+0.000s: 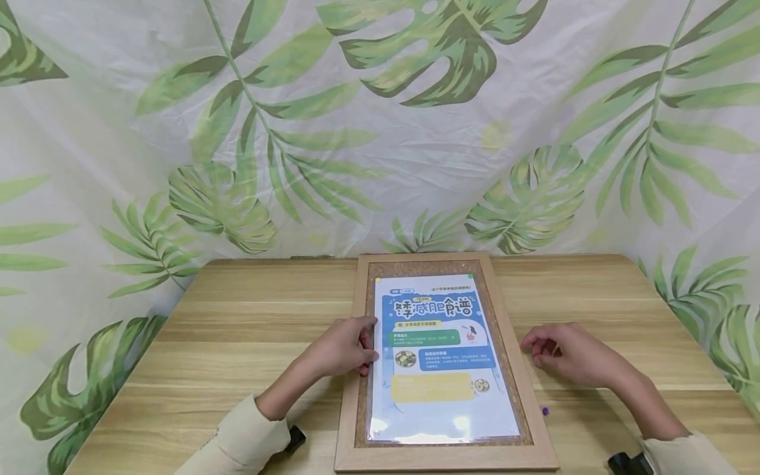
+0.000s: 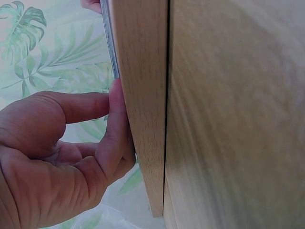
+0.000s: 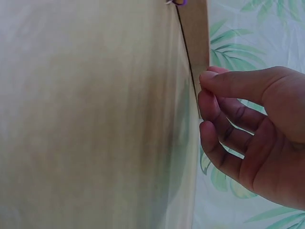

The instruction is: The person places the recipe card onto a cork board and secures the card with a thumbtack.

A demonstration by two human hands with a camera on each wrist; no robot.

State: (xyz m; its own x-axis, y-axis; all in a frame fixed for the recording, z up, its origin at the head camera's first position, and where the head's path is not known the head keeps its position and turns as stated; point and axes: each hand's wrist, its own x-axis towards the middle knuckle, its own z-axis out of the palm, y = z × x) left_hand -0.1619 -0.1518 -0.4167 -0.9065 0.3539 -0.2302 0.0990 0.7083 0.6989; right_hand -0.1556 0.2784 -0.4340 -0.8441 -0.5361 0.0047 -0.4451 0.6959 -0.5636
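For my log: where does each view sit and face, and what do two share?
Head: worn there, facing forward-down at the board; left grip, right grip, sleeves show.
Left wrist: worn there, facing the left grip at the board; other fingers above.
Right wrist: worn there, facing the right grip near the board.
Wrist views share the leafy backdrop.

From my head view I look forward and down, far enough back to take in the table (image 1: 255, 330), the framed board (image 1: 446, 458) and the leaf-print cloth (image 1: 415, 152). My left wrist view looks low across the tabletop, turned sideways, close to the left hand (image 1: 343, 346); my right does likewise by the right hand (image 1: 576, 356). All three share board and cloth.
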